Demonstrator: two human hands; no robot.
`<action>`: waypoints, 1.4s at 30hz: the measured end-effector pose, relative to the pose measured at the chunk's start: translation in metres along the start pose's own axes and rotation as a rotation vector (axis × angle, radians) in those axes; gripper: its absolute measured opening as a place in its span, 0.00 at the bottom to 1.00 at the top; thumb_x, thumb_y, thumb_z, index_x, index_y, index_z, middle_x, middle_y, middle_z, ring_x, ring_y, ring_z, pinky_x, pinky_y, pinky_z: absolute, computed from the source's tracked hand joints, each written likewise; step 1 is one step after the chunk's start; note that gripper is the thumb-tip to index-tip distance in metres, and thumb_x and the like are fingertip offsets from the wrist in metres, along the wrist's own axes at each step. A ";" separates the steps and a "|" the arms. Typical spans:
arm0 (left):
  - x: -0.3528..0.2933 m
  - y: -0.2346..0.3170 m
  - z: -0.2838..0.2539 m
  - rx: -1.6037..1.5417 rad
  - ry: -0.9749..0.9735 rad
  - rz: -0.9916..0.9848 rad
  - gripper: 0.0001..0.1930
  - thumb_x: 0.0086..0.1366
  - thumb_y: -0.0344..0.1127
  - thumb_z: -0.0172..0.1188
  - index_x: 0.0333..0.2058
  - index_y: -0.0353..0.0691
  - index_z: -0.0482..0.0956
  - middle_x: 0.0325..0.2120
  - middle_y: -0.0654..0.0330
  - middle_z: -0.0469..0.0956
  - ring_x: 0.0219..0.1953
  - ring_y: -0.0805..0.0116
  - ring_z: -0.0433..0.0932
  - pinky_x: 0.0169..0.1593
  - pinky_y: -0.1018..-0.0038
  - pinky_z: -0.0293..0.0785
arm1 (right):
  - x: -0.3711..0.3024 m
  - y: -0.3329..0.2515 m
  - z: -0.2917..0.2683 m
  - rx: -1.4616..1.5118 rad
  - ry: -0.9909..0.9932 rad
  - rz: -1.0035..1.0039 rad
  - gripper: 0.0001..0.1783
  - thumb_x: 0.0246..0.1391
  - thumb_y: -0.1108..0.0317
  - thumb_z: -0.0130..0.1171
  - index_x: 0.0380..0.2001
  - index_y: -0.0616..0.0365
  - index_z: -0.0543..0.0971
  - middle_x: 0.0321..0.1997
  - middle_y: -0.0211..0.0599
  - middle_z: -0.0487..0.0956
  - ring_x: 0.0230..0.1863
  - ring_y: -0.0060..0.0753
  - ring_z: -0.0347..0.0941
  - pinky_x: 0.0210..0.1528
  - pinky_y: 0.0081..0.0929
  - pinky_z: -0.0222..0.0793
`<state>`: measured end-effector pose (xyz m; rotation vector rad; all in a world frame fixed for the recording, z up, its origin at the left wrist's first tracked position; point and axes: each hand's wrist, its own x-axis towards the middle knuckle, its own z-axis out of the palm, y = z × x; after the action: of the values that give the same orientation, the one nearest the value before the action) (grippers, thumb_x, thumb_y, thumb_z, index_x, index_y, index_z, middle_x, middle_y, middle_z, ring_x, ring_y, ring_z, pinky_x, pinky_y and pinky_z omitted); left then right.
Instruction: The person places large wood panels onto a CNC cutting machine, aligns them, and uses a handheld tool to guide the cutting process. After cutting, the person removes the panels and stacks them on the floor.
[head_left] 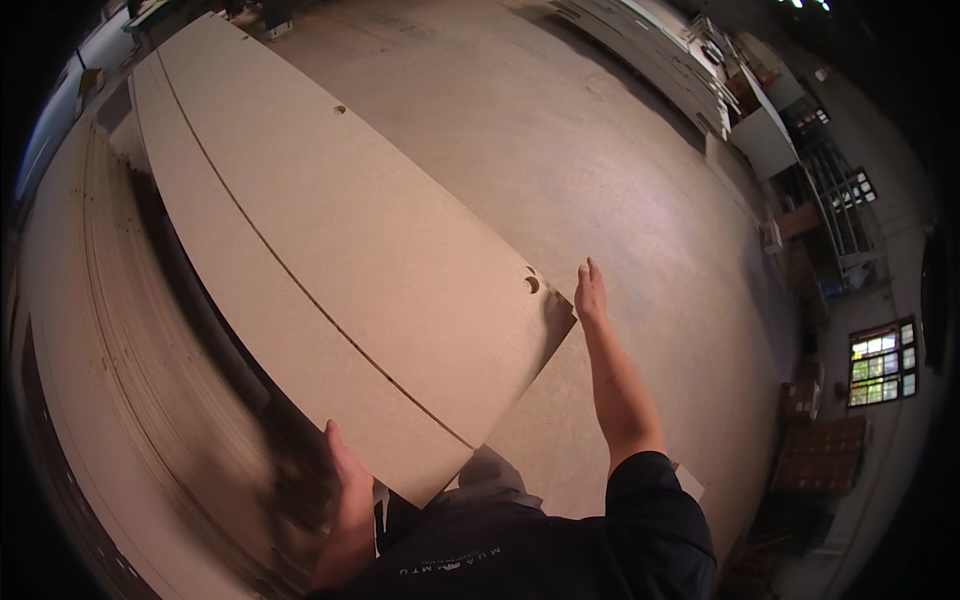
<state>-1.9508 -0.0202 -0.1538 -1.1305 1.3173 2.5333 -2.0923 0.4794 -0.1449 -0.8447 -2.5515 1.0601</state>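
Note:
A long beige board (340, 270) stretches from near my body to the far left. A dark groove runs lengthwise along it, and round cut-outs sit near its right edge. My left hand (348, 470) is at the board's near left edge, closed against it; its thumb side shows and the other fingers are mostly hidden. Beside the board's right corner, my right hand (591, 292) is upright and edge-on, with its fingers stretched out. Whether its palm touches the corner is hard to tell.
A stack of similar boards (120, 320) lies to the left, beside and partly below the long board. Bare concrete floor (640, 170) spreads to the right. Farther off are stacked panels (650, 50), metal racks (825, 195), brown boxes (820, 455) and a barred window (882, 362).

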 end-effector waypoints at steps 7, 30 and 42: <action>0.005 0.000 0.000 -0.061 0.082 0.066 0.25 0.67 0.49 0.50 0.54 0.36 0.67 0.52 0.54 0.70 0.54 0.58 0.69 0.58 0.62 0.65 | 0.042 -0.056 0.056 0.325 -1.026 0.294 0.40 0.65 0.40 0.24 0.67 0.60 0.56 0.69 0.42 0.61 0.69 0.39 0.56 0.70 0.33 0.45; -0.019 0.011 0.021 -0.245 0.044 0.062 0.28 0.69 0.53 0.43 0.59 0.39 0.65 0.55 0.56 0.70 0.57 0.57 0.69 0.61 0.60 0.62 | 0.036 -0.047 0.078 0.489 -1.001 0.136 0.39 0.67 0.41 0.32 0.68 0.62 0.53 0.72 0.40 0.54 0.72 0.33 0.46 0.71 0.27 0.40; 0.007 -0.019 -0.012 -0.246 0.019 0.143 0.33 0.66 0.56 0.50 0.59 0.35 0.65 0.56 0.54 0.69 0.57 0.58 0.68 0.62 0.63 0.61 | 0.036 -0.051 0.079 0.475 -1.006 0.083 0.39 0.67 0.41 0.31 0.68 0.62 0.52 0.72 0.42 0.52 0.73 0.33 0.45 0.72 0.27 0.38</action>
<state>-1.9422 -0.0193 -0.1758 -1.1403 1.1527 2.8603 -2.1761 0.4275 -0.1634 -0.2982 -2.6974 2.4683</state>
